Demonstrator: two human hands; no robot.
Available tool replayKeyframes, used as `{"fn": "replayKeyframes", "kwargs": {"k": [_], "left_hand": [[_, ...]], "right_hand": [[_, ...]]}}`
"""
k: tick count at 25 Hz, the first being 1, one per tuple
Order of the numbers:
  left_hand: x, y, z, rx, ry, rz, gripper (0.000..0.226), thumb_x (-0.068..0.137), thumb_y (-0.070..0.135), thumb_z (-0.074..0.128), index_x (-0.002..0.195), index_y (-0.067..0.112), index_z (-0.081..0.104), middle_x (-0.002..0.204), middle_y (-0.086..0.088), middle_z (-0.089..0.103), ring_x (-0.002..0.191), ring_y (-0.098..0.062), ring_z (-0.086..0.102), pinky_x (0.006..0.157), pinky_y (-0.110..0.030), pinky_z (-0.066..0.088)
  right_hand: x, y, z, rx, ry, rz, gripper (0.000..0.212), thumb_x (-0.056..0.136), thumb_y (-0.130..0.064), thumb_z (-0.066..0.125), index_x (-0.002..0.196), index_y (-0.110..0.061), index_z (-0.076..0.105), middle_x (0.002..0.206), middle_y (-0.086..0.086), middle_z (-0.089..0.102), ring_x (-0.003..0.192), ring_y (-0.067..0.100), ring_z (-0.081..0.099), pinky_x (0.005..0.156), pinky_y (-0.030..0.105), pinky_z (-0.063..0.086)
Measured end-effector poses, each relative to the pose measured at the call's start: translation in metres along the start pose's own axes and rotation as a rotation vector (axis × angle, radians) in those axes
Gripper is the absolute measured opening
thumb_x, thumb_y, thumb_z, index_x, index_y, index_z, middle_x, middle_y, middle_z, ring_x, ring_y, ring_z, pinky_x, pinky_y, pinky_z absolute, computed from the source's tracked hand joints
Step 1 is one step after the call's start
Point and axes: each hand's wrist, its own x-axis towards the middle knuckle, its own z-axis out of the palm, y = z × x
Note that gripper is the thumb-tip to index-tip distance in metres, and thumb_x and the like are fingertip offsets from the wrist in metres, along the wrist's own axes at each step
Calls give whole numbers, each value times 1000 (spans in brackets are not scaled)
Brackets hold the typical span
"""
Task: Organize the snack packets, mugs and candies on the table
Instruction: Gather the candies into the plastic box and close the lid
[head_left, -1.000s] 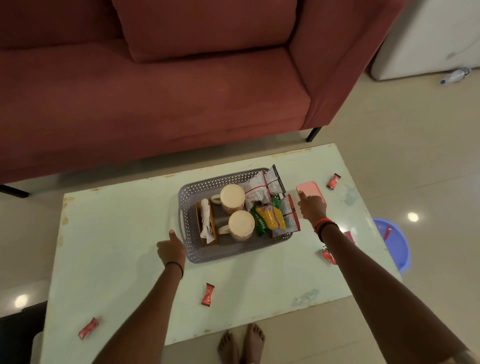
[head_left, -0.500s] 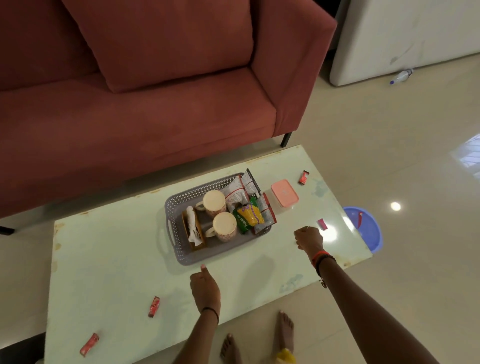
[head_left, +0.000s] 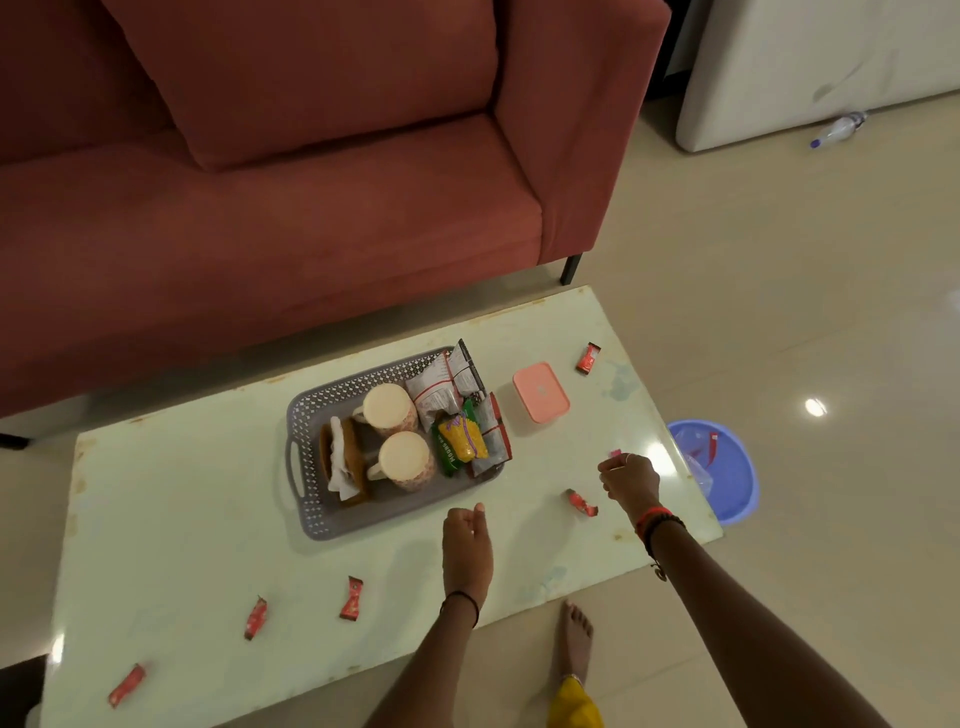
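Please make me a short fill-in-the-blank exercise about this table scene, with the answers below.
1. The grey basket holds ___ mugs.
2. The pink box stands to the ___ of the basket.
3. The blue tub stands on the ___, beside the table.

Missing words: two; right; floor.
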Motion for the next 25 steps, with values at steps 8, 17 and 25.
{"fn": "replayKeyframes", "kwargs": {"k": [8,17,25], "left_hand": [[26,61,86,141,-99,97,14,96,15,43,95,5,53,103,-14,59,96,-28,57,77,-29,42],[73,105,146,349,-103,294,27,94,6,42,120,6,49,136,-12,44,125,-26,46,99,-34,46],[131,88,171,693,-36,347,49,98,17,41,144,11,25,157,-13,13,145,-28,17,116,-37,29]], "right_hand": [[66,-12,-35,-52,-97,-36,24,78,8,49,90,3,70,72,13,62,56,22,56,50,16,50],[126,-56,-27,-105,-169,-194,8,81,3,62,83,-4,64,91,18,68,85,28,61,72,26,44],[170,-106,27,-358,-376,-457,49,86,-8,66,132,1,51,132,18,54,121,30,54,100,29,43]]}}
